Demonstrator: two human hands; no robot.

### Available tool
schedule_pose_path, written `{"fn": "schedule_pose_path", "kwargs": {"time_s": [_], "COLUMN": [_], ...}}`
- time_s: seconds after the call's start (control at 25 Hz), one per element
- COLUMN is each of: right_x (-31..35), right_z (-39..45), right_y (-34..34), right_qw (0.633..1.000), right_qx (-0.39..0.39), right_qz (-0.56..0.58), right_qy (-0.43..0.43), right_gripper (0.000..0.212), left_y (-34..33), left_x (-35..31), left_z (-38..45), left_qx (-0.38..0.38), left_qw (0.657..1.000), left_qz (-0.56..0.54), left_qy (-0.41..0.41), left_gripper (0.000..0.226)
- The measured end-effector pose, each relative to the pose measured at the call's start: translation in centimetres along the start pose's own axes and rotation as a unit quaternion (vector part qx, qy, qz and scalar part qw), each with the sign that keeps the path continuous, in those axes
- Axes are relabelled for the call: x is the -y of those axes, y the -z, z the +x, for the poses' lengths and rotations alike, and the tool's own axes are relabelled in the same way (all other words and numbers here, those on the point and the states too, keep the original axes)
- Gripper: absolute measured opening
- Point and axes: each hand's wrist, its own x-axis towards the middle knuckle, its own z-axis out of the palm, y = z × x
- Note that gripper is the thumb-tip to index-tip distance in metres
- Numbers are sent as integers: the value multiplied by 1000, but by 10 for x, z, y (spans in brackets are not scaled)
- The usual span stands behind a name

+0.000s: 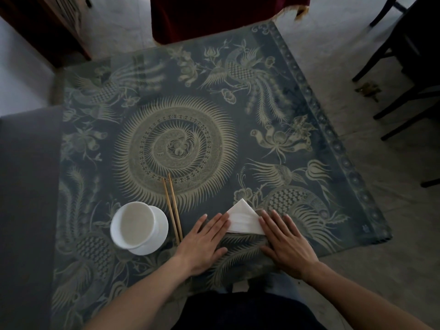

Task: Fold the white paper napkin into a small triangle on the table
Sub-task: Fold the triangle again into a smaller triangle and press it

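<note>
Near the table's point(333, 144) front edge, the napkin point(244, 219) already forms a triangle; left hand point(204, 244) and right hand point(285, 244), fingers straight, press its sides flat.

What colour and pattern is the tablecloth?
The tablecloth is dark blue with pale phoenixes, flowers and a central sunburst, seen in the head view.

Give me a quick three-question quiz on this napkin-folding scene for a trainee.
1. True or false: the left hand lies flat, fingertips at the napkin's left edge.
2. What shape is the white paper napkin now? A) square B) triangle C) roll
3. Fill in: the chopsticks lie between the ____ and the left hand.

Key: 1 true. 2 B. 3 the white bowl, which sits on a saucer. The right hand also lies flat, at the napkin's right edge.
</note>
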Motion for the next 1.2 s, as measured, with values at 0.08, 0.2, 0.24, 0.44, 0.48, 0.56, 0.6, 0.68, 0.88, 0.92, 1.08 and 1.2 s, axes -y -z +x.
{"fn": "schedule_pose_path", "kwargs": {"time_s": [0.08, 0.2, 0.24, 0.44, 0.48, 0.56, 0.6, 0.68, 0.88, 0.92, 1.08, 1.2], "right_x": [-2, 0, 0, 2, 3, 3, 3, 4, 15, 16, 10, 8], "right_z": [-4, -4, -4, -4, -4, -4, -5, -3, 19, 21, 23, 21], "right_y": [2, 6, 7, 11, 11, 11, 11, 14, 26, 27, 30, 32], "right_qw": [1000, 1000, 1000, 1000, 1000, 1000, 1000, 1000, 998, 998, 998, 999], "right_qx": [2, 2, 2, 10, 11, 8, 6, -12, -57, -59, -50, -32], "right_qz": [-1, -5, -6, -12, -11, -8, -7, -11, 3, 6, -3, -14], "right_qy": [0, -1, -3, -8, -6, -3, -3, 0, 18, 23, 24, 25], "right_gripper": [74, 73, 73, 74, 74, 74, 74, 73, 54, 47, 35, 36], "left_y": [-4, -5, -5, -5, -5, -6, -5, 1, 39, 44, 52, 53], "left_x": [5, 9, 10, 16, 15, 13, 11, 6, -14, -17, -22, -21], "left_z": [-9, -13, -14, -30, -32, -35, -35, -31, 11, 20, 35, 40], "left_qx": [-4, -10, -13, -21, -24, -38, -51, -92, -143, -130, -81, -62], "left_qw": [1000, 1000, 1000, 1000, 1000, 999, 999, 996, 973, 967, 937, 918], "left_qz": [2, 8, 9, 6, 6, 6, 5, -9, -109, -126, -195, -239], "left_qy": [-1, -4, -3, 4, 5, 4, 4, 14, 145, 179, 278, 311], "left_gripper": [69, 69, 69, 71, 71, 69, 67, 60, 24, 21, 24, 22]}}
